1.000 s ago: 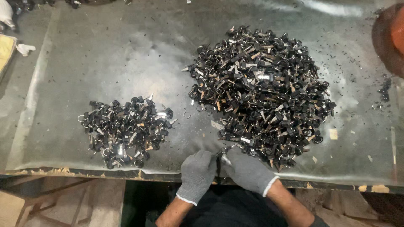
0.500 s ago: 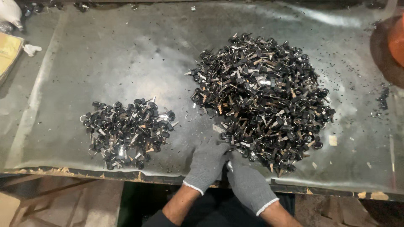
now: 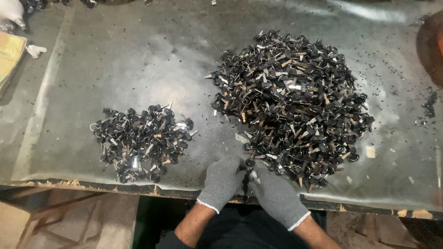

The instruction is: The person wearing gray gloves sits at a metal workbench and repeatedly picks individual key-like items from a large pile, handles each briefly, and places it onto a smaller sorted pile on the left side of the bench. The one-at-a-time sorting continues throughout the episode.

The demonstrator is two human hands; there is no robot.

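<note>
A worn metal-topped table carries everything, its near edge running just under both hands. Up and to the right of the hands spreads the large heap of black-headed keys, its lower fringe reaching almost to the right hand's knuckles; up and well to the left of the left hand lies the smaller pile of keys, apart from the big heap, with a loose metal ring on the bare sheet between them. Black crumbs and a few pale scraps dot the surface to the right. The left hand and right hand, both in grey knit gloves, are drawn together at the table edge, fingers closed from either side on one small key piece pinched between them, dark and upright in the gap. My reading is that a single key taken from the big heap is being worked on or checked between the fingertips. The next move would seem to call for a firm two-handed pinch and a careful look before the piece goes left.
</note>
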